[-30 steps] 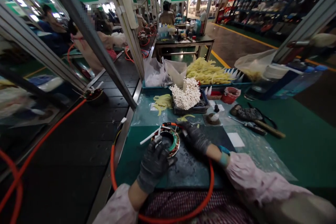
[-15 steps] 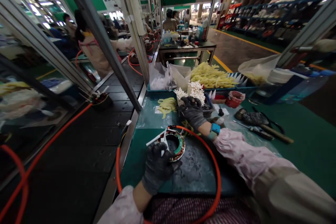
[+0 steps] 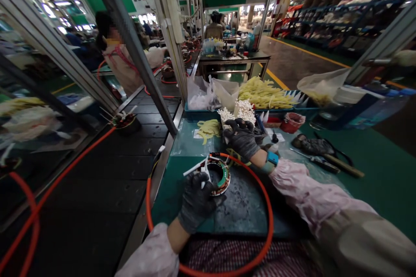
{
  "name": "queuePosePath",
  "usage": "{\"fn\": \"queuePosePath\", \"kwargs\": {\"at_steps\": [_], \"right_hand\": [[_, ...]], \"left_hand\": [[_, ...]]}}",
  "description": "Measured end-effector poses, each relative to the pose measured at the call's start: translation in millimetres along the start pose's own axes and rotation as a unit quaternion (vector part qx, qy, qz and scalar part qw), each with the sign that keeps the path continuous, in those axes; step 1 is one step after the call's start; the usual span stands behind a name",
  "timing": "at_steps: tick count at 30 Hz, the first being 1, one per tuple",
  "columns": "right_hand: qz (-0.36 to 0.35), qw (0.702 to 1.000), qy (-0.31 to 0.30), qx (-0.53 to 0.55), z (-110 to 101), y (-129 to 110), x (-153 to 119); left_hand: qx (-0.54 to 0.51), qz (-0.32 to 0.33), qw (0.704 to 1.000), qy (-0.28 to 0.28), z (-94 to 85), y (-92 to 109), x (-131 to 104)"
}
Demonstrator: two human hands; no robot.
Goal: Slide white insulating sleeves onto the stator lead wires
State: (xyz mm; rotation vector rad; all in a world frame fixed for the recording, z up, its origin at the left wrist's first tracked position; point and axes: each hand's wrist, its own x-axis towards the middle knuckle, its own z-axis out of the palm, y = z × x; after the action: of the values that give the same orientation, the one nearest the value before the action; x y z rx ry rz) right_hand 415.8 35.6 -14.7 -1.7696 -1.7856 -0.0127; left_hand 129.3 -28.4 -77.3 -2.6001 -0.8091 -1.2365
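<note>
My left hand (image 3: 197, 203), in a dark grey glove, is closed on the near left side of a ring-shaped motor stator (image 3: 225, 178). The stator has copper windings, a green inner ring and white sleeves (image 3: 194, 168) sticking out on its left. A thick orange-red tube (image 3: 268, 203) loops from its top round to my lap. My right hand (image 3: 242, 138), gloved too, reaches over a dark bin just in front of a heap of small white pieces (image 3: 246, 111). Its fingers are curled, and the fingertips are hidden, so anything in them cannot be made out.
Yellow-green strips (image 3: 208, 129) lie left of the bin; a larger pile (image 3: 264, 95) fills a tray behind. A red pot (image 3: 292, 122), a screwdriver (image 3: 316, 162) and a hammer (image 3: 341, 165) are at right. A dark conveyor (image 3: 130, 169) runs along the left, with a person (image 3: 121, 65) beyond.
The view has shifted slightly. My right hand stays at the bin, its fingers a little more bent. My left hand keeps its hold on the stator.
</note>
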Motion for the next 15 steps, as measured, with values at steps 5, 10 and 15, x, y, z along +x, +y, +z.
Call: {"fn": "queuePosePath", "kwargs": {"at_steps": [5,10,15], "right_hand": [[-0.057,0.995,-0.015,0.08,-18,-14,-6],[-0.014,0.96,0.138,0.243,-59,-28,-37],[0.033,0.941,0.171,0.29,-116,-60,-102]], "left_hand": [[-0.015,0.021,0.999,-0.025,-6.8,-4,6],[-0.028,0.025,0.997,-0.065,-12.4,-10,10],[-0.035,0.03,0.994,-0.102,-14.1,-12,8]]}}
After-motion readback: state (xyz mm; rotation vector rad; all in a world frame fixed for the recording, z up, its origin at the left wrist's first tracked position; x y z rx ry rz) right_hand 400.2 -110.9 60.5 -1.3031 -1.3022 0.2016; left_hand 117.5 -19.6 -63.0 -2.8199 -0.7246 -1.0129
